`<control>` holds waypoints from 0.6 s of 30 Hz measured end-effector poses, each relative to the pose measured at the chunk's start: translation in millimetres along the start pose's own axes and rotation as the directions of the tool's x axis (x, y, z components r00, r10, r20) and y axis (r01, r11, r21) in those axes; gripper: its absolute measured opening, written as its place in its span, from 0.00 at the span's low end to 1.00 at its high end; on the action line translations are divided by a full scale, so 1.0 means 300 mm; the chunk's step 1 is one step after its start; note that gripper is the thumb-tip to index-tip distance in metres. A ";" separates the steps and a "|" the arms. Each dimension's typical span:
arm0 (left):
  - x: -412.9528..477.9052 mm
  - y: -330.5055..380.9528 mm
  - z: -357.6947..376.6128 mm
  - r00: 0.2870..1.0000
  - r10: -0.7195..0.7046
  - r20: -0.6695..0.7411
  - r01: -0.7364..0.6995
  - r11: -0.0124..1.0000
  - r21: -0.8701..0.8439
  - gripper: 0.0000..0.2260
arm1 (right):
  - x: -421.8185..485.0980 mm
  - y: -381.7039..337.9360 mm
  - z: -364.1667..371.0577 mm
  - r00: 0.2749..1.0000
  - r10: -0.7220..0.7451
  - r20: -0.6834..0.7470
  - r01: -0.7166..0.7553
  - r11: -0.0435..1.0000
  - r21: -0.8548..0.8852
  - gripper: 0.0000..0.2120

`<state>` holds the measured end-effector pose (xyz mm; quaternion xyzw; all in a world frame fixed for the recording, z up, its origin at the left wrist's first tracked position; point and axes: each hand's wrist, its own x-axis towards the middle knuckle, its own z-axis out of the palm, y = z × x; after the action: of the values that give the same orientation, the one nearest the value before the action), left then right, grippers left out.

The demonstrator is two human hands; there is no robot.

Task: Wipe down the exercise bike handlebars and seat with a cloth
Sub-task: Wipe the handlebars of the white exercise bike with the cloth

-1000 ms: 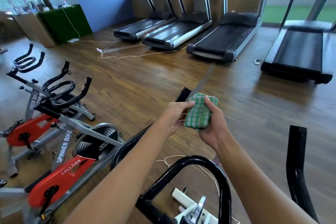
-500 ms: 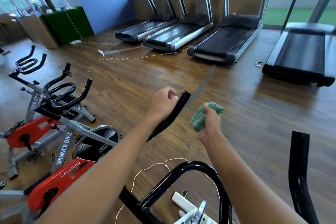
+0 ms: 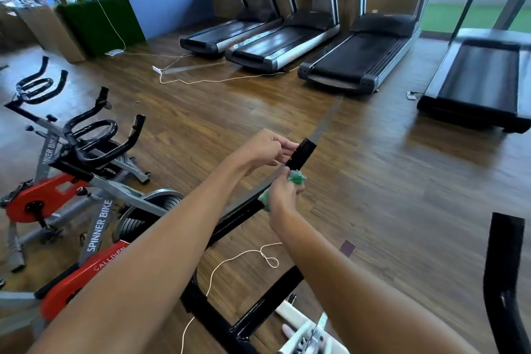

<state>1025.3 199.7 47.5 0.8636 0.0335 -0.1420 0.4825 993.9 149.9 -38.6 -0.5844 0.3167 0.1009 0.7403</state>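
The right hand [image 3: 283, 195] has brought the green cloth [image 3: 297, 178] onto the handlebar [image 3: 300, 154], fingers clenched around it; the left hand [image 3: 265, 148] now pinches the bar's tip, so wiping begins

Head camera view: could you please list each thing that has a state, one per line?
Left hand: grips the handlebar tip.
Right hand: holds the cloth against the bar.
Cloth: bunched, on the bar.
Handlebar: being wiped.
Treadmills: idle.

Wooden floor [image 3: 388, 210], treadmills [image 3: 359, 57], spin bikes [image 3: 86, 190], white cord [image 3: 230, 261]
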 end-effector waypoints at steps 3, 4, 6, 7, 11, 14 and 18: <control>-0.006 0.011 0.009 1.000 0.012 -0.003 -0.012 1.000 0.001 0.24 | 0.034 -0.024 0.015 0.997 -0.053 -0.056 0.053 0.999 0.001 0.33; -0.008 0.019 0.013 1.000 0.016 0.002 -0.016 1.000 0.016 0.24 | 0.030 -0.023 0.025 0.995 -0.046 -0.084 0.045 0.999 -0.010 0.33; -0.037 0.012 0.001 0.999 0.024 0.034 -0.025 0.999 0.028 0.24 | -0.005 0.014 0.062 0.995 0.022 -0.101 -0.025 0.999 -0.026 0.33; -0.063 0.004 -0.003 0.999 0.025 0.042 -0.026 0.999 0.023 0.23 | -0.028 0.037 0.075 0.995 0.061 -0.084 -0.064 0.997 -0.035 0.33; -0.194 -0.136 -0.028 0.989 -0.043 -0.144 0.045 0.999 0.007 0.17 | -0.079 0.129 0.110 0.992 0.126 -0.028 -0.128 0.989 -0.078 0.33; -0.304 -0.298 -0.069 0.937 -0.191 -0.292 0.221 0.972 0.073 0.13 | -0.132 0.163 0.130 0.991 0.137 0.000 -0.135 0.978 -0.158 0.28; -0.459 -0.425 -0.097 0.899 -0.373 -0.230 0.368 0.927 -0.069 0.14 | -0.226 0.228 0.152 0.981 0.162 0.109 -0.126 0.951 -0.282 0.30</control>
<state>874.7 302.9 -4.9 0.8465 0.2565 -0.1258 0.4492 921.5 227.5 -48.3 -0.6485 0.2923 0.2356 0.6622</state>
